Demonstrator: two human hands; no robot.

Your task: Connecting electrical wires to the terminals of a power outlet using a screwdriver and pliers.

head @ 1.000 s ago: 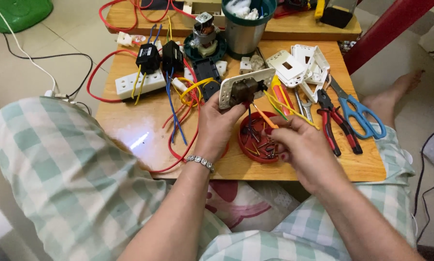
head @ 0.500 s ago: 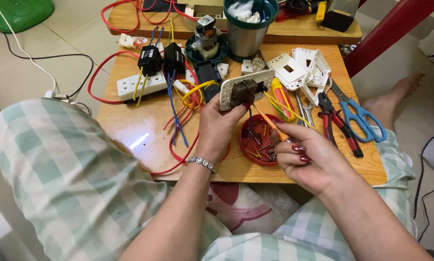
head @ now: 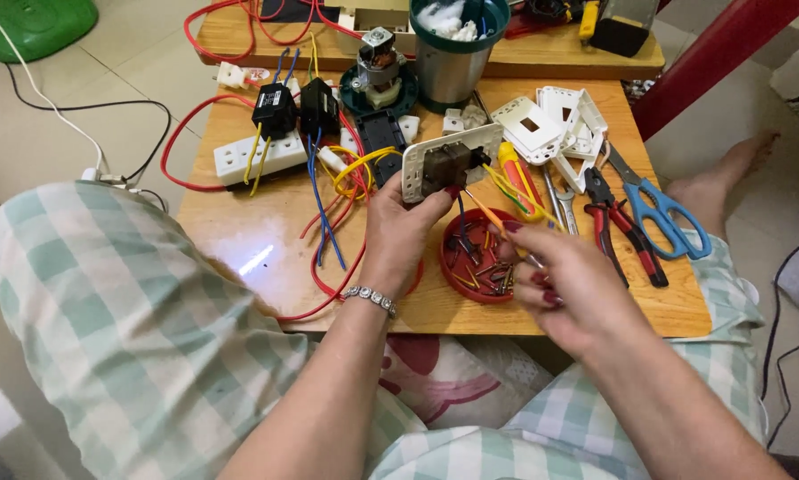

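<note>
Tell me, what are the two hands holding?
The left hand grips a white switch plate by its lower edge. The right hand pinches a thin screwdriver near its lower end.

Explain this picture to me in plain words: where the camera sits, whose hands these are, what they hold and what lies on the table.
The camera is worn on the person's head and looks down over their lap at a low wooden table. Both hands are the person's own. The left hand, with a bracelet at the wrist, holds up a white wall-switch plate with wires hanging from it. The right hand pinches a thin screwdriver over a red dish of small parts. Around them lie a white power strip, red-handled pliers, blue-handled scissors and loose coloured wires.
</note>
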